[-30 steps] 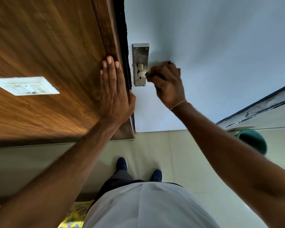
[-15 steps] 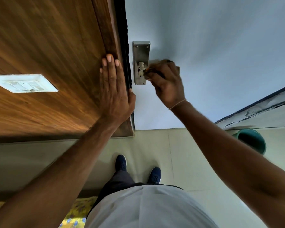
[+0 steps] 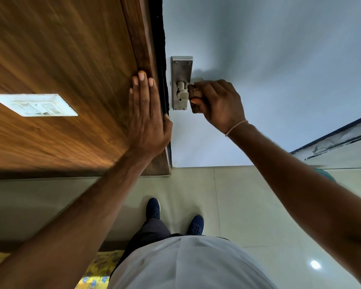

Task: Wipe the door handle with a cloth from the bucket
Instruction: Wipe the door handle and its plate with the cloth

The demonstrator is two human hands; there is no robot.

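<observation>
A metal door handle (image 3: 182, 91) on a steel backplate (image 3: 181, 65) is fixed to the pale blue door (image 3: 269, 59). My right hand (image 3: 218, 103) is closed around the handle's lever with a brownish cloth (image 3: 194, 93) bunched inside the fingers; only a small part of the cloth shows. My left hand (image 3: 147, 115) lies flat, fingers together, on the wooden door frame (image 3: 142, 38) just left of the handle. The green bucket (image 3: 326, 175) peeks out behind my right forearm, low on the right.
A white switch plate (image 3: 34, 105) sits on the wooden wall panel at left. My two blue shoes (image 3: 153, 208) stand on the beige floor tiles. A yellow patterned mat (image 3: 98, 270) lies at the bottom left. Another door edge (image 3: 331, 140) runs along the right.
My right hand with the cloth has slid slightly right along the lever, exposing more of the handle's neck. My left hand has stayed pressed on the frame. The bucket is now mostly hidden by my forearm.
</observation>
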